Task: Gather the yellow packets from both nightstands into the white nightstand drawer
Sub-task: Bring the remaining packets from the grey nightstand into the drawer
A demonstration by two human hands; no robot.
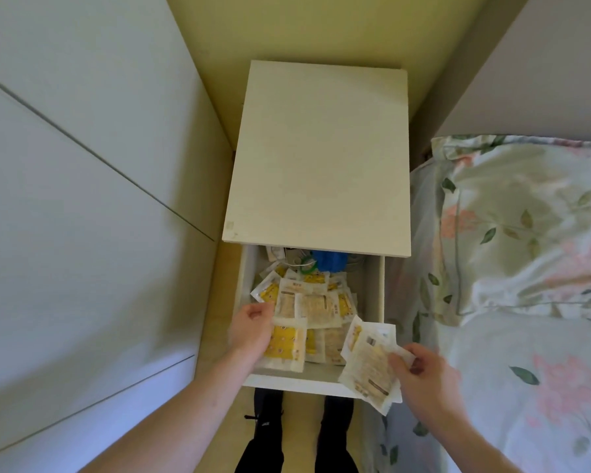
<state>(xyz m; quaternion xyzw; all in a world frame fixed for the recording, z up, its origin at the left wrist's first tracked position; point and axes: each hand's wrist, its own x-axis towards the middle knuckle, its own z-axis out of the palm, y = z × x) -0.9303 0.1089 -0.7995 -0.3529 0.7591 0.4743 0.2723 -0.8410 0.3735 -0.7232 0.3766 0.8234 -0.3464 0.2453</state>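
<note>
The right hand [423, 373] pinches a fan of yellow packets [369, 363] over the drawer's [377, 285] front-right corner, long axis angled toward the pile just left, where the left hand [253, 331] grips one.

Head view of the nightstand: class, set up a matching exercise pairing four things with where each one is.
Things:
1. blue object
2. left hand
3. right hand
4. floral pillow

Places:
A. on the bed, right of the nightstand
B. back of the open drawer
C. holding a fan of packets at the drawer's front right corner
D. on a yellow packet at the drawer's left side

Pairs: 1-B, 2-D, 3-C, 4-A
</note>
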